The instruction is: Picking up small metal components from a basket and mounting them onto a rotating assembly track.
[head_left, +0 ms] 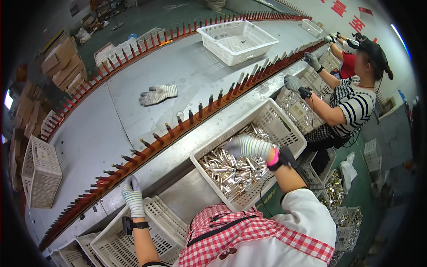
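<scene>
Seen from the head camera, a long grey bench (133, 107) is crossed by two curved rows of red pegs (178, 122).

The left hand (132, 196), in a striped work glove, is raised to the near row of pegs, just below it; its fingers are curled, but whether anything is pinched between them cannot be told.

The right hand (247, 146), gloved the same way, is lowered into a white basket (284, 118) that sits just on the near side of the peg row. The basket is filled with shiny metal tubes (224, 171). The hand is blurred, so it cannot be told whether it is closed on any tubes. A black strap is worn at each wrist.

An empty white basket (111, 242) is seen below the left hand. A spare glove (158, 94) lies flat on the bench beyond the peg row, and another white basket (236, 41) stands farther beyond it.

To the right of the tube basket, another person in a striped top is seated, gloved hands held at the same peg row.
</scene>
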### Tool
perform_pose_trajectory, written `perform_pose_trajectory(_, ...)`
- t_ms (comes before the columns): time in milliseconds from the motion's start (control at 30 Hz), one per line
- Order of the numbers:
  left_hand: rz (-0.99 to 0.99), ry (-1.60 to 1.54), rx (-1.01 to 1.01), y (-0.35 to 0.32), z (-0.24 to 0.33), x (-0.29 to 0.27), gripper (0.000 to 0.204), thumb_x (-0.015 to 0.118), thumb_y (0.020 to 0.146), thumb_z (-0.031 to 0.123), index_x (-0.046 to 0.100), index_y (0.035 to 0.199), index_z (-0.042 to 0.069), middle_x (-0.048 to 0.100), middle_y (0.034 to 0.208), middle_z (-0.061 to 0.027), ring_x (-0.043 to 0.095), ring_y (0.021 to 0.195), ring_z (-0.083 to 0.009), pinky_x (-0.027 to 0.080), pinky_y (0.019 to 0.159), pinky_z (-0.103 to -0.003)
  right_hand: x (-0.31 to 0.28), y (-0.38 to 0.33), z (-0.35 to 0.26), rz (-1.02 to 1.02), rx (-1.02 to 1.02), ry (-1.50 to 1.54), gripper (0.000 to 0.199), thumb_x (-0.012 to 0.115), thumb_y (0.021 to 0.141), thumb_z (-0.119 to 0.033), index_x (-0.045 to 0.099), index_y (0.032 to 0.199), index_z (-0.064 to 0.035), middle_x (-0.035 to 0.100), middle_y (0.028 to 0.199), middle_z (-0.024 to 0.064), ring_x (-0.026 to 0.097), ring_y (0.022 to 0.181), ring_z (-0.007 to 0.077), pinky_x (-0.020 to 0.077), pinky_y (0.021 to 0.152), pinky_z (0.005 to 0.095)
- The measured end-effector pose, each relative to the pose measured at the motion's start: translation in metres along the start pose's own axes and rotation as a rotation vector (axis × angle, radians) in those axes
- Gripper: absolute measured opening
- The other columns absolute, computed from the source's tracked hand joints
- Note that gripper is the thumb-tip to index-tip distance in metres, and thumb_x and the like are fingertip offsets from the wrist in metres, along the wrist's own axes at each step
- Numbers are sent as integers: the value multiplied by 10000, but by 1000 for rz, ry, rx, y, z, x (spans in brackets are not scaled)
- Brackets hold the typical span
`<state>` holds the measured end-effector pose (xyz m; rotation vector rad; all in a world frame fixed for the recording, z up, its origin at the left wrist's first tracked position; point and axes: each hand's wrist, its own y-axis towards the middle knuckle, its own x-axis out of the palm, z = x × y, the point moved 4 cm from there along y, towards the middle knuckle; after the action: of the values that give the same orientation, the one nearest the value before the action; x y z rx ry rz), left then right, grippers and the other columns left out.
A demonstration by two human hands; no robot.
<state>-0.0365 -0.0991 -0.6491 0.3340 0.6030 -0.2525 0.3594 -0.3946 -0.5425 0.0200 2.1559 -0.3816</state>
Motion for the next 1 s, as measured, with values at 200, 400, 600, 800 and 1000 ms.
perform_pose_trajectory(200,13,77,24,-1,11,0,268,561,959,235,681,1004,-1,698,902,-208,672,820,-339,509,762,-408,-103,78,96,1282,61,544,351,592,940,-153,564,1242,22,650,1147,129,611,1019,207,482,906,303)
perform_pose_trajectory(400,4,-14,53,5,14,16,276,561,957,247,683,990,1,696,909,-213,670,824,-347,508,761,-409,-114,136,136,1351,255,549,325,678,862,-54,619,1172,23,663,997,68,585,902,142,476,836,276)
perform_pose_trajectory(600,55,69,37,-9,0,-13,263,564,954,233,680,974,-1,694,900,-212,670,806,-344,509,752,-405,-135,115,55,1683,-123,933,226,602,900,8,618,1125,-4,662,949,64,587,866,142,476,802,257)
perform_pose_trajectory(800,9,73,89,4,12,4,232,580,941,200,680,974,-7,693,879,-214,669,789,-352,511,743,-403,-135,128,129,1632,222,421,263,558,906,19,601,1162,-21,637,929,64,577,849,154,481,796,284)
perform_pose_trajectory(1000,50,93,54,-4,-2,-8,236,579,942,204,684,970,-5,694,884,-217,673,801,-352,514,748,-401,-163,108,90,1825,-104,712,242,567,934,-5,596,1174,-11,602,985,45,525,802,114,463,709,258)
